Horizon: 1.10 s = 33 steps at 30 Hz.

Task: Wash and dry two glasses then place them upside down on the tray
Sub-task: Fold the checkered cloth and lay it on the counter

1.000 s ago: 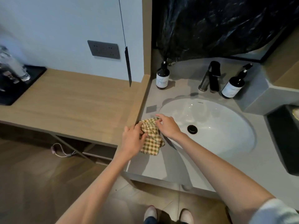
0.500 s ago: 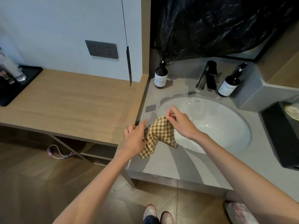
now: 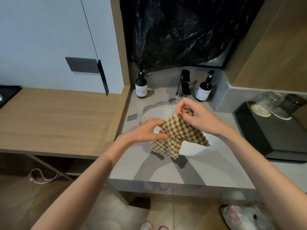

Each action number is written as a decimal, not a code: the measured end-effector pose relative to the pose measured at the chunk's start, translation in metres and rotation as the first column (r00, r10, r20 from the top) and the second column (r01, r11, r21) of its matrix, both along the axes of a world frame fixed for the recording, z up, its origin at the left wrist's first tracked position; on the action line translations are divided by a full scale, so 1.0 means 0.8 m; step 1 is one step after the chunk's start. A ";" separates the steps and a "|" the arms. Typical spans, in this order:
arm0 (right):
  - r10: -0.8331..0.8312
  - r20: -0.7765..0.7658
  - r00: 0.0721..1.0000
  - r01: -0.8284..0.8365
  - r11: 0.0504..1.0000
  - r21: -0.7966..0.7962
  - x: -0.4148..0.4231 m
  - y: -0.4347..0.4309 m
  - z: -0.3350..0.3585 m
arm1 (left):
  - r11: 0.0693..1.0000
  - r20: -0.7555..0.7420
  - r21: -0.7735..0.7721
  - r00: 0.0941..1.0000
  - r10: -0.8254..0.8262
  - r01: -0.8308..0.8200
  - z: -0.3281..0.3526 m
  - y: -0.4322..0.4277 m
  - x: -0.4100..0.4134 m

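A black plastic sheet (image 3: 182,34) hangs over the wall behind the washing corner. Below and to the left runs a long wooden desk (image 3: 49,117), with the corner of a black tray (image 3: 8,95) at its far left edge; what is on it cannot be made out. Beside it is a lower grey desk (image 3: 166,171) with a white sink (image 3: 167,110) set into it. What shows of the bowl holds nothing, though the cloth and hands cover much of it.

On the right of the grey desk lies a large black tray (image 3: 274,138). At its far end, close together, are two clear glasses (image 3: 263,104) and a darker glass (image 3: 293,100). The clear ones seem to have their rims toward the tray, but that corner is blurred and their exact pose cannot be told.

A green-and-cream checked cloth (image 3: 176,136) is held in the air above the front of the sink, its lower corners hanging free. The right hand (image 3: 194,117) pinches its top corner, fingers curled. The left hand (image 3: 149,130) grips its left edge between thumb and fingers.

Behind the sink stands a dark tap (image 3: 184,83) between two dark labelled bottles: one at the left (image 3: 141,87) and a pump bottle at the right (image 3: 204,91). A grey socket plate (image 3: 82,64) sits on the wall above the wooden desk.
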State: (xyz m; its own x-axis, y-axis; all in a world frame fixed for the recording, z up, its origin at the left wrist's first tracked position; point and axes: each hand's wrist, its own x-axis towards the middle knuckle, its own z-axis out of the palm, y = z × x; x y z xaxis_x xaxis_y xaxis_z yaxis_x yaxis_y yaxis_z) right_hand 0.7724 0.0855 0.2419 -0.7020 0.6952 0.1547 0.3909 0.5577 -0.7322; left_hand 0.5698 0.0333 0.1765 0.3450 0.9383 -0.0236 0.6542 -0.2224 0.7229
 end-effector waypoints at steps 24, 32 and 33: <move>0.151 0.405 0.902 -0.063 0.973 -0.222 0.015 -0.043 -0.107 | 0.994 -0.424 0.006 0.900 0.103 -0.111 -0.068 -0.103 -0.065; 0.238 0.466 0.852 -0.053 0.925 -0.376 0.004 -0.052 -0.134 | 0.966 -0.469 -0.096 0.867 0.169 -0.240 -0.100 -0.130 -0.055; 0.171 0.450 0.876 -0.024 0.950 -0.313 0.001 -0.051 -0.136 | 0.964 -0.473 -0.071 0.859 0.194 -0.257 -0.103 -0.129 -0.054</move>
